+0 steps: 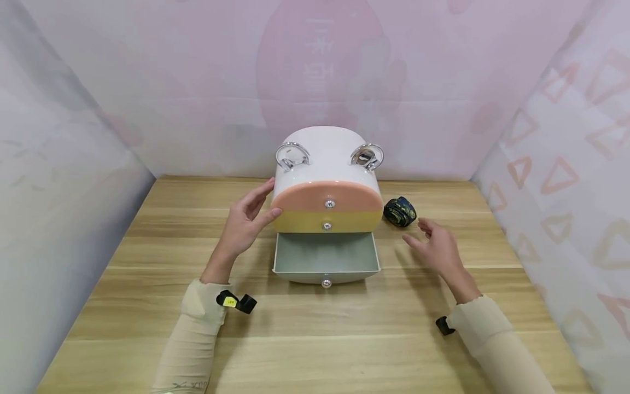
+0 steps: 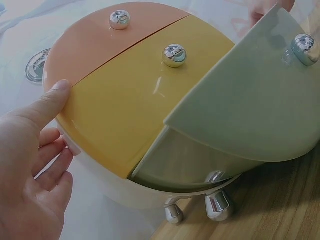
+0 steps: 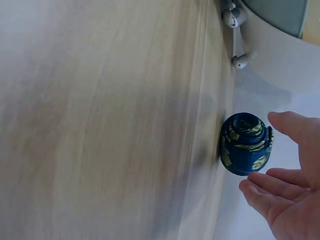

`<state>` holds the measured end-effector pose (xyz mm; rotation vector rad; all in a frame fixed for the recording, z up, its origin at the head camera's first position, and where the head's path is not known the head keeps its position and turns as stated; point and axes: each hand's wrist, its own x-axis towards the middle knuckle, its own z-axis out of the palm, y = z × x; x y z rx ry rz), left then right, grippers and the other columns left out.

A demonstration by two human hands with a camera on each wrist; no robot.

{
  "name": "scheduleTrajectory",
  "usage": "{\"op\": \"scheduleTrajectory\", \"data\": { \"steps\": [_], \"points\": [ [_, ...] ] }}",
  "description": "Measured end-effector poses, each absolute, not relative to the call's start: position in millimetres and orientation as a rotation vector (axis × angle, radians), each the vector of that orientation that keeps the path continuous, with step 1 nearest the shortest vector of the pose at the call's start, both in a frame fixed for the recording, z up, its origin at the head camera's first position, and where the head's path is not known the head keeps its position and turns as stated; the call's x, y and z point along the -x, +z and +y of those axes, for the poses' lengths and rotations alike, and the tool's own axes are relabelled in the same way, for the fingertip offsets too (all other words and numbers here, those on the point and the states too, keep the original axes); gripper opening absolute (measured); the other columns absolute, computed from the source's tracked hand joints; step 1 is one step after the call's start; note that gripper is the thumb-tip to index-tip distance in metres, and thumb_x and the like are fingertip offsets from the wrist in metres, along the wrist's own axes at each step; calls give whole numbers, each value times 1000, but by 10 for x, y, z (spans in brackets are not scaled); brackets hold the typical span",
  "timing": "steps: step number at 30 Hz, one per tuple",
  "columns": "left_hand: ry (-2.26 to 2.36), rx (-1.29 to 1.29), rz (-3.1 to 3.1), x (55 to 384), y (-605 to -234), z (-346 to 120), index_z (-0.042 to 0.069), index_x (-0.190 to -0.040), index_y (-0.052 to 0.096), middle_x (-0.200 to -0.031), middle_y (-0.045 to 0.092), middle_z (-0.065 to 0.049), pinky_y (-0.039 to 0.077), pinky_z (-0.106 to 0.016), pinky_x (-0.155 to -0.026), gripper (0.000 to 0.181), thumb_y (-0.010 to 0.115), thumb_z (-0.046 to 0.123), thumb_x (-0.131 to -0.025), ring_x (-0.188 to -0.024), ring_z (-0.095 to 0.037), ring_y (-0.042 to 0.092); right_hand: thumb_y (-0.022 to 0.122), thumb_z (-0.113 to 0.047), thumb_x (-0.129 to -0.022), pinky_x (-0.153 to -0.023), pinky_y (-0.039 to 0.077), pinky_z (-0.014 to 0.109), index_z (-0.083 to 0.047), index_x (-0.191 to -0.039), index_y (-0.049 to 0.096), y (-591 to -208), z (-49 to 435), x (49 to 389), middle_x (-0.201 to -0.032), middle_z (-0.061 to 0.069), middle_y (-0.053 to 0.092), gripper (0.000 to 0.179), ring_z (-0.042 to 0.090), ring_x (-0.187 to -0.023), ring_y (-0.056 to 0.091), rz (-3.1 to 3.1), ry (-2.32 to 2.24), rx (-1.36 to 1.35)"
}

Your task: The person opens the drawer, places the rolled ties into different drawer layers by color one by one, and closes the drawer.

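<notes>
A small storage box [image 1: 322,150] with rounded ends has an orange top drawer [image 1: 305,198], a yellow middle drawer [image 1: 300,221] and a green bottom drawer [image 1: 325,251]. The green drawer is pulled out and nothing shows inside it. My left hand [image 1: 244,220] rests on the box's left side, the thumb on its front edge and the other fingers along the side. To the right of the box lies a rolled-up dark blue necktie [image 1: 400,212] with yellow patterns. My right hand [image 3: 292,185] is just beside it, fingers and thumb spread apart, seemingly not touching it.
Two shiny silver rings [image 1: 292,157] stand on top of the box, and silver feet [image 2: 218,206] lift it off the wooden table [image 1: 334,350]. A pale pink patterned back wall [image 1: 197,93] and side walls border the table.
</notes>
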<state>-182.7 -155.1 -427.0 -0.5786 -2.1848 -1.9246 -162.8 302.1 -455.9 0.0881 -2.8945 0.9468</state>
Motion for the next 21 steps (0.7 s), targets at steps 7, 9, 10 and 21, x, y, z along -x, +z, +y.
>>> {"op": "scheduleTrajectory", "data": {
  "steps": [7, 9, 10, 21],
  "points": [
    [-1913, 591, -2188, 1821, -4272, -1537, 14, -154, 56, -165, 49, -4, 34, -23, -129, 59, 75, 8, -98, -157, -20, 41, 71, -47, -100, -117, 48, 63, 7, -159, 38, -4616, 3042, 1734, -156, 34, 48, 86, 54, -140, 52, -2926, 1040, 57],
    [-1913, 592, -2190, 1814, -4274, -1539, 14, -154, 56, -165, 48, -4, 34, -23, -129, 59, 75, 8, -98, -156, -20, 42, 72, -49, -100, -118, 47, 62, 6, -160, 36, -4631, 3044, 1768, -158, 33, 46, 89, 53, -141, 51, -2934, 1065, 71],
    [-1913, 592, -2190, 1810, -4274, -1541, 13, -154, 56, -166, 48, -5, 34, -23, -129, 59, 75, 8, -98, -156, -20, 42, 72, -49, -99, -119, 47, 61, 6, -161, 36, -4636, 3040, 1785, -159, 33, 46, 90, 53, -142, 51, -2935, 1081, 76],
    [-1936, 601, -2175, 1795, -4277, -1563, 12, -154, 55, -165, 49, -5, 34, -21, -128, 60, 75, 6, -98, -157, -20, 41, 77, -49, -95, -126, 37, 61, 8, -161, 34, -4658, 2984, 1960, -159, 32, 46, 96, 50, -149, 43, -2943, 1065, 156]
  ]
}}
